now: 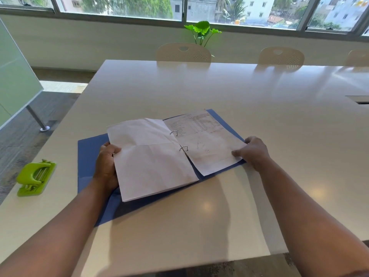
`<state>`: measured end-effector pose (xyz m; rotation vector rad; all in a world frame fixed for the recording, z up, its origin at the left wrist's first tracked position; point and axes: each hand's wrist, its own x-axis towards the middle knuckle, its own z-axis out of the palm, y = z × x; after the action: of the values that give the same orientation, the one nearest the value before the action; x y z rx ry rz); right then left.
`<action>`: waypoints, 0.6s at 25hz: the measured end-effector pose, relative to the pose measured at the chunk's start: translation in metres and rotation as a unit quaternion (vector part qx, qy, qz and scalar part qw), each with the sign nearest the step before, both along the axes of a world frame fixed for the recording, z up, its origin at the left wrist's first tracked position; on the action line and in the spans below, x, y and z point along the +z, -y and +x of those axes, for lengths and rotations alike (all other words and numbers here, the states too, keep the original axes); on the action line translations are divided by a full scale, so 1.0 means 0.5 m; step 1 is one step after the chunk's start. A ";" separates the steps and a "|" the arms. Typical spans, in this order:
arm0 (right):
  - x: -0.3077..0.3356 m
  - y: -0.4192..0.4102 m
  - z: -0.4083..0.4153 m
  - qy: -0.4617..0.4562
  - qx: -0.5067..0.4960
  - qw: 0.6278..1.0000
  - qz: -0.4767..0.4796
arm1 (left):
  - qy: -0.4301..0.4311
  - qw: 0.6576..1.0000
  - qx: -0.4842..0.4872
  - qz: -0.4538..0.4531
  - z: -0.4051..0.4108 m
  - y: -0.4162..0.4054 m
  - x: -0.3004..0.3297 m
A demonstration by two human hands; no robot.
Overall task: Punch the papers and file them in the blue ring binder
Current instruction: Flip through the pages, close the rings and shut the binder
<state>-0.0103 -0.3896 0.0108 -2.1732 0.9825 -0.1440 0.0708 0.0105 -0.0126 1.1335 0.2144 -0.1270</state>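
Note:
The blue ring binder [87, 156] lies open on the white table, its two metal rings [183, 148] standing up in the middle. A stack of white papers [151, 166] sits on the rings at the left, blank side up. One printed sheet [207, 144] lies on the right side. My left hand [106, 164] grips the left edge of the stack, fingers under it and thumb on top. My right hand [253, 150] pinches the right edge of the printed sheet against the binder cover.
A green hole punch [36, 177] stands near the table's left edge. Cream chairs [183, 52] line the far side, with a potted plant [202, 31] behind. A glass partition [16, 76] stands off to the left. A cable hatch [359, 99] sits at the right.

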 end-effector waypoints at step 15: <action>0.177 -0.247 -0.001 0.278 0.327 0.857 0.287 | -0.027 0.999 -0.041 -0.004 -0.030 0.012 0.021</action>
<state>-0.0106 -0.2662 0.0994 -1.6346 -0.0779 -0.1191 0.0560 0.0048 -0.0020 1.1331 0.2151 -0.2313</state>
